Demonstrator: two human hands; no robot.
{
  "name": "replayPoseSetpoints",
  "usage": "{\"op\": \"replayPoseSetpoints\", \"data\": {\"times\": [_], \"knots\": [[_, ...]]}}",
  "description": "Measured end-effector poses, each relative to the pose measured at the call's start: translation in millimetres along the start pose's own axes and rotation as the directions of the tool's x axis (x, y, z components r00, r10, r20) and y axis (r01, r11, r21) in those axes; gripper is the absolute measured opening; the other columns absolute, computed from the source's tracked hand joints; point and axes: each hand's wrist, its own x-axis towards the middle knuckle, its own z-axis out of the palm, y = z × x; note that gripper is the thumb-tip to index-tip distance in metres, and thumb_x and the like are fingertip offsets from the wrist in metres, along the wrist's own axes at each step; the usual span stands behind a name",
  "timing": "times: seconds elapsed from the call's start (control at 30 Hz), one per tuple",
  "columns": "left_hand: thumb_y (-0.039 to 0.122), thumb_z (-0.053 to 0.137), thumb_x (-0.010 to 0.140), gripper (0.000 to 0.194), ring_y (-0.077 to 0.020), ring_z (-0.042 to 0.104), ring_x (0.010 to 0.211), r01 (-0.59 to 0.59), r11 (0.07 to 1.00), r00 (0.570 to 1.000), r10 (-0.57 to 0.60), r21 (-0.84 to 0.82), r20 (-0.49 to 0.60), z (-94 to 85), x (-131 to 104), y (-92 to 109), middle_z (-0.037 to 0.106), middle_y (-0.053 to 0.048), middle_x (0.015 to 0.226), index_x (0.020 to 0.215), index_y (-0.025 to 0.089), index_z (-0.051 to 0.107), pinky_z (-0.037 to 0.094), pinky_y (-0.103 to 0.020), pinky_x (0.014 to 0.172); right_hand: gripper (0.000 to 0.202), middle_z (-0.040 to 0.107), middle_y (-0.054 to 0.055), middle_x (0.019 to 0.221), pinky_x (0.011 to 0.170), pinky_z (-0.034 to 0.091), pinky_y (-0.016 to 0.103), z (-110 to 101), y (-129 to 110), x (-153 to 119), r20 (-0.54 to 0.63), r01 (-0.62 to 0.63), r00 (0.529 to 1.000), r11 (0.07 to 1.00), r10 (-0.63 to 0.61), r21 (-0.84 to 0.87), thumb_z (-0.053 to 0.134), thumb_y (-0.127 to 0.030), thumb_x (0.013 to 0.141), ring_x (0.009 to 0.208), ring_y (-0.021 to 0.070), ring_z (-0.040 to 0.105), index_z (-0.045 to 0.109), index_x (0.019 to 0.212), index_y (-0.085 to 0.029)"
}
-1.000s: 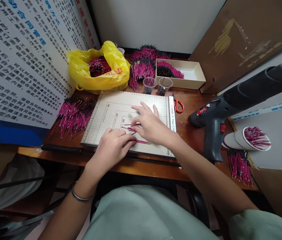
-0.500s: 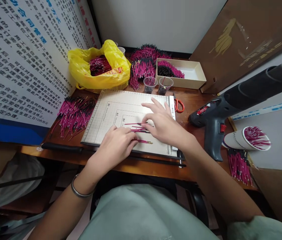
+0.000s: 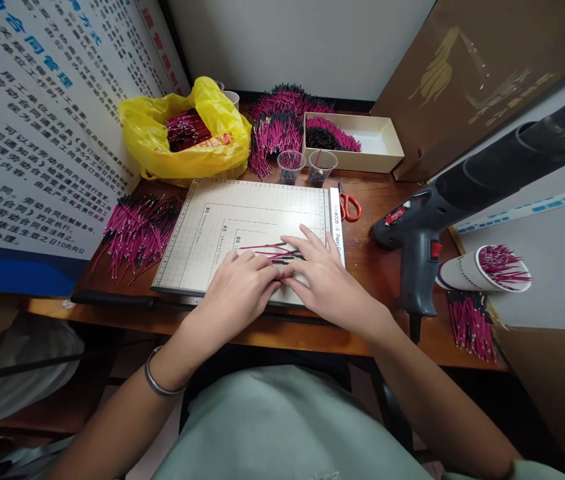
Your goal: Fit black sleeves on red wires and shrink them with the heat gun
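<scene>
My left hand [image 3: 242, 283] is closed in a pinch over the front of a paper trimmer board [image 3: 197, 247], on thin magenta wires that its fingers mostly hide. Opposite it, my right hand [image 3: 325, 280] pinches at the same spot with thumb and forefinger, its other fingers spread. The two sets of fingertips meet, and only a little of the wires shows between them. Just behind the fingers, several loose magenta wires [image 3: 267, 248] with black sleeves lie across the board, partly under my right hand.
Behind the board stand two clear cups [image 3: 291, 167], a yellow bag [image 3: 147, 150] and a cardboard box [image 3: 387, 160] of wires. Red-handled scissors [image 3: 351, 207] and a heat gun [image 3: 417, 267] are at the right, beside a paper cup [image 3: 462, 270]. A wire pile [image 3: 139, 233] lies left.
My right hand has moved down toward me from the loose wires to my left hand's fingertips. The gold wire ends that stuck out beside my left hand are now hidden. The view has shifted slightly.
</scene>
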Motion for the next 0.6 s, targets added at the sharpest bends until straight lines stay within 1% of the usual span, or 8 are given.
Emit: {"op": "replayPoseSetpoints", "data": {"times": [0.1,0.2,0.27,0.33,0.4,0.43,0.5,0.6], "knots": [[0.023,0.059,0.102,0.018,-0.0306,0.07,0.104,-0.006,1.0,0.999,0.005,0.024,0.043,-2.2,3.0,2.0,0.078,-0.008,0.105,0.103,0.019,0.076,0.048,-0.042,0.084,0.017,0.058,0.011,0.154,0.122,0.025,0.08,3.1,2.0,-5.5,-0.035,0.002,0.999,1.0,-0.002,-0.001,0.062,-0.018,0.096,0.157,0.0436,0.032,0.076,0.086,-0.018],[0.026,0.062,0.101,0.015,-0.0311,0.069,0.107,0.012,1.0,0.998,-0.013,0.017,0.065,-4.4,2.2,-0.2,0.078,-0.007,0.107,0.102,0.019,0.075,0.049,-0.043,0.086,0.017,0.06,0.01,0.152,0.122,0.024,0.08,1.2,4.5,-12.7,-0.089,0.003,0.996,1.0,-0.004,-0.015,0.062,-0.018,0.096,0.157,0.0428,0.033,0.075,0.085,-0.019],[0.026,0.062,0.101,0.014,-0.0301,0.069,0.107,0.028,1.0,0.997,-0.029,0.011,0.075,-5.6,0.2,-2.4,0.077,-0.007,0.107,0.102,0.02,0.074,0.049,-0.042,0.085,0.015,0.061,0.009,0.151,0.122,0.024,0.08,-6.2,8.8,-14.5,-0.133,-0.01,0.991,0.999,0.006,-0.031,0.064,-0.017,0.094,0.156,0.0427,0.035,0.075,0.085,-0.019],[0.024,0.061,0.102,0.014,-0.0284,0.07,0.103,0.012,0.999,0.997,-0.016,0.041,0.077,-6.7,-1.7,-3.1,0.078,-0.006,0.107,0.103,0.02,0.074,0.05,-0.04,0.083,0.013,0.061,0.009,0.15,0.123,0.026,0.078,-19.3,16.3,-8.3,-0.187,-0.043,0.982,0.998,0.033,-0.05,0.065,-0.018,0.093,0.154,0.0426,0.037,0.075,0.085,-0.02],[0.02,0.061,0.101,0.014,-0.0278,0.071,0.096,-0.066,0.984,0.996,0.055,0.165,0.073,-7.9,-2.1,-0.9,0.078,-0.008,0.102,0.1,0.019,0.075,0.049,-0.039,0.078,0.013,0.06,0.011,0.15,0.124,0.031,0.07,-36.2,26.1,10.4,-0.249,-0.086,0.966,0.994,0.066,-0.07,0.064,-0.02,0.094,0.152,0.0405,0.04,0.075,0.087,-0.019],[0.017,0.062,0.099,0.013,-0.0277,0.07,0.092,-0.119,0.964,0.992,0.104,0.24,0.075,-8.4,-1.4,1.3,0.078,-0.009,0.097,0.097,0.017,0.075,0.048,-0.038,0.075,0.014,0.06,0.011,0.15,0.122,0.037,0.064,-44.9,31.3,24.9,-0.277,-0.108,0.957,0.991,0.083,-0.078,0.063,-0.022,0.095,0.146,0.0368,0.047,0.075,0.091,-0.019],[0.01,0.066,0.093,0.011,-0.0268,0.069,0.085,-0.218,0.912,0.976,0.198,0.347,0.092,-9.2,2.1,7.1,0.076,-0.01,0.085,0.088,0.015,0.075,0.044,-0.036,0.07,0.015,0.063,0.011,0.142,0.115,0.045,0.056,-60.7,41.3,62.0,-0.308,-0.159,0.943,0.983,0.125,-0.089,0.06,-0.022,0.097,0.133,0.0315,0.057,0.075,0.094,-0.02],[0.007,0.073,0.087,0.015,-0.0242,0.067,0.08,-0.302,0.885,0.953,0.287,0.354,0.097,-8.3,11.5,16.6,0.074,-0.008,0.073,0.076,0.017,0.074,0.042,-0.035,0.07,0.016,0.066,0.009,0.134,0.107,0.05,0.049,-75.3,53.7,125.0,-0.315,-0.236,0.93,0.965,0.191,-0.111,0.059,-0.021,0.098,0.122,0.0266,0.06,0.073,0.091,-0.019]]}}
